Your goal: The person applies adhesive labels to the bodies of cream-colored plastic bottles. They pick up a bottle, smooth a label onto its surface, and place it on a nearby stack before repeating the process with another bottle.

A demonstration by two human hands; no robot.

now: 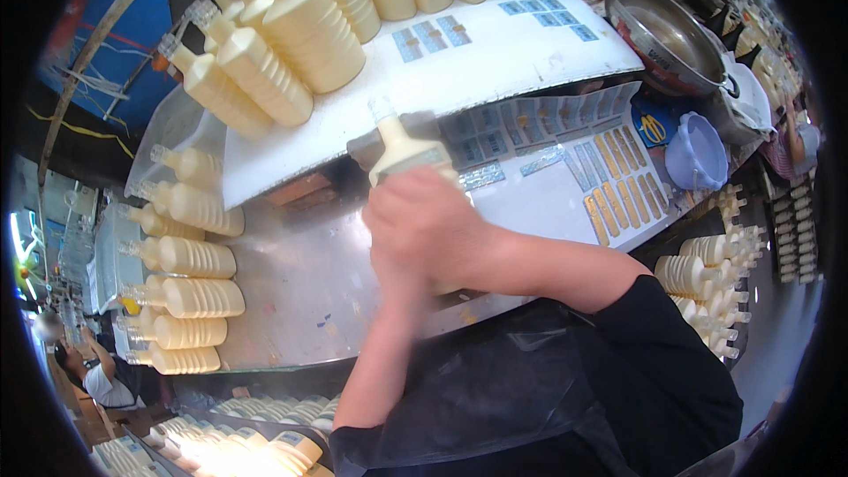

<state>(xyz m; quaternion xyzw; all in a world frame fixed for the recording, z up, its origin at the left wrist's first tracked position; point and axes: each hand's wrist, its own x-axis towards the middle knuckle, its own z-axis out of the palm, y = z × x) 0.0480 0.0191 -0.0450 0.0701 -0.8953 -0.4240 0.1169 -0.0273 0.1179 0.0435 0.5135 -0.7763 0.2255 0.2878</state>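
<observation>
In front of me a cream bottle (402, 147) with a clear threaded neck stands tilted, its neck pointing away. A grey-blue strip crosses its shoulder just above my fingers. My right hand (435, 216) lies across the bottle's body with its fingers curled in. Below and partly behind it, my left hand (392, 267) is closed at the bottle's side, blurred and largely covered. Most of the bottle's body is hidden by the two hands. To the right lie sheets of silver-blue labels (521, 128) and a sheet of gold label strips (618, 185).
Cream bottles (314, 35) stand upright on a raised white board (521, 53), with small blue labels on it. More bottles (201, 298) lie stacked at the metal table's left edge. A large metal pan (662, 26) and a lavender bucket (695, 152) sit at the right.
</observation>
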